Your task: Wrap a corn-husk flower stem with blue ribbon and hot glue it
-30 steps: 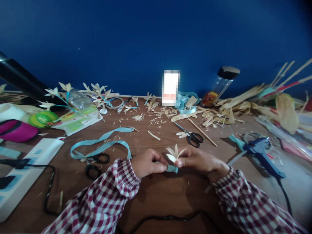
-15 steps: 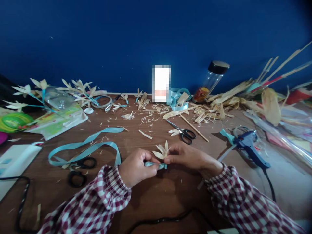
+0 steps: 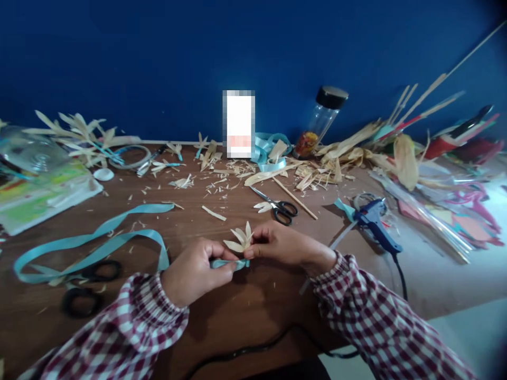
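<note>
Between the fingertips of my right hand (image 3: 277,244) is the base of a pale dried-husk flower (image 3: 240,239), its pointed petals fanned upward. My left hand (image 3: 200,266) is closed in a pinch on a light blue ribbon (image 3: 241,265), which runs to the base of the flower. Both hands meet just above the brown table (image 3: 253,327). The longer blue ribbon (image 3: 105,230) lies looped to the left of my left hand. Beyond my right hand rest black-handled scissors (image 3: 283,210) with a bit of husk beside them.
A blue glue gun (image 3: 374,224) with a black cord lies at the right. More black-handled scissors (image 3: 83,302) are at left, partly under ribbon. Husk scraps (image 3: 304,182), a lidded jar (image 3: 321,121) and finished-looking husk flowers (image 3: 79,129) line the wall. A cable (image 3: 245,351) crosses the front.
The whole view has swung to the right, so things sit further left in the picture. Both hands keep their hold on the flower and ribbon with little visible movement.
</note>
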